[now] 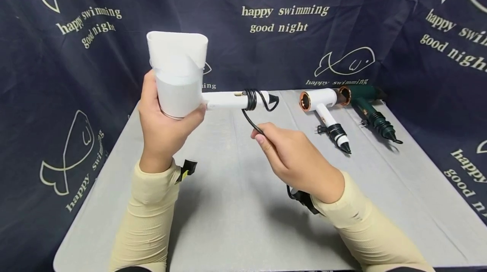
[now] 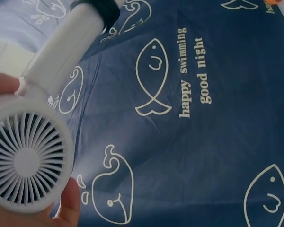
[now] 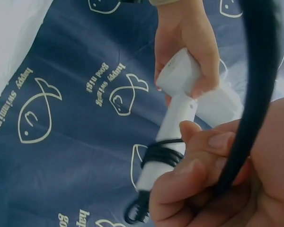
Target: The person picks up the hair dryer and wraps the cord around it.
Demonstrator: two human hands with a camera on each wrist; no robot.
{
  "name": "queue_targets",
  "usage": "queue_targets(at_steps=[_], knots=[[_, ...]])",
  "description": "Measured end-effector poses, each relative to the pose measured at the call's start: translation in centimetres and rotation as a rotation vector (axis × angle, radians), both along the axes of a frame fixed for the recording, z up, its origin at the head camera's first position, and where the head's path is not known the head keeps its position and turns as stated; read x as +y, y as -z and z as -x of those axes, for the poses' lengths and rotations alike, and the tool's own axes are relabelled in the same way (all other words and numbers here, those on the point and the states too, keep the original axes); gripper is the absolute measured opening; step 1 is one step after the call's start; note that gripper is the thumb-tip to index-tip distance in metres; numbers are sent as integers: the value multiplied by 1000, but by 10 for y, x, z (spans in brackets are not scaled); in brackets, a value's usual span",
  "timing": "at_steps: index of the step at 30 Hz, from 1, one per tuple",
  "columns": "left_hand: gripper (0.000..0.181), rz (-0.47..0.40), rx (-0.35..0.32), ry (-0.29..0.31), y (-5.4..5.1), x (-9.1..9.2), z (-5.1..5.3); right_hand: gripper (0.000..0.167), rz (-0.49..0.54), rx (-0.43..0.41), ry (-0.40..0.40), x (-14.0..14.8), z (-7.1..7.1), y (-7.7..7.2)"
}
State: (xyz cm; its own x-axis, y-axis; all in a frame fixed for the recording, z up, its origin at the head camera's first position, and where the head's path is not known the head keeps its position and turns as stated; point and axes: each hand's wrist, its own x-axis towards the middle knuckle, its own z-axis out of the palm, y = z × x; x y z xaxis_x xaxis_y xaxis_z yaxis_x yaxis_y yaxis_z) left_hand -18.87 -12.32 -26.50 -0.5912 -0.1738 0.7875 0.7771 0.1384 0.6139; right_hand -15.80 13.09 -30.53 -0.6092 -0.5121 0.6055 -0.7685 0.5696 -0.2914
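Note:
A white hair dryer (image 1: 179, 94) is held up above the table, its flat nozzle pointing upward. My left hand (image 1: 161, 124) grips the barrel from below, fingers and thumb around it. In the left wrist view the round rear grille (image 2: 26, 161) faces the camera. The handle (image 1: 226, 100) extends to the right, and black power cord (image 1: 251, 99) is wound around it near its end. My right hand (image 1: 298, 160) pinches a free length of this cord just below the handle. Close to the right wrist camera, the cord (image 3: 258, 90) passes through the curled fingers (image 3: 180, 187).
Two more hair dryers lie at the table's back right: a white one (image 1: 321, 99) and a dark green one (image 1: 363, 94), each with cord around its handle. A grey cloth covers the table (image 1: 232, 221). A dark blue printed curtain (image 1: 228, 52) surrounds the back and sides.

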Motion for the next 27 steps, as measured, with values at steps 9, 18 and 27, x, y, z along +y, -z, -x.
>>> queue_targets(at_steps=[9, 18, 27], knots=[[73, 207, -13, 17, -1, -6, -3, 9, 76, 72, 12, 12, 6, -5], [75, 348, -24, 90, -3, -13, -5, 4, 96, 96, -18, 17, 13, -7], [75, 291, -77, 276, 15, -21, 11, 5, 112, 8, -63, 22, 15, -10]])
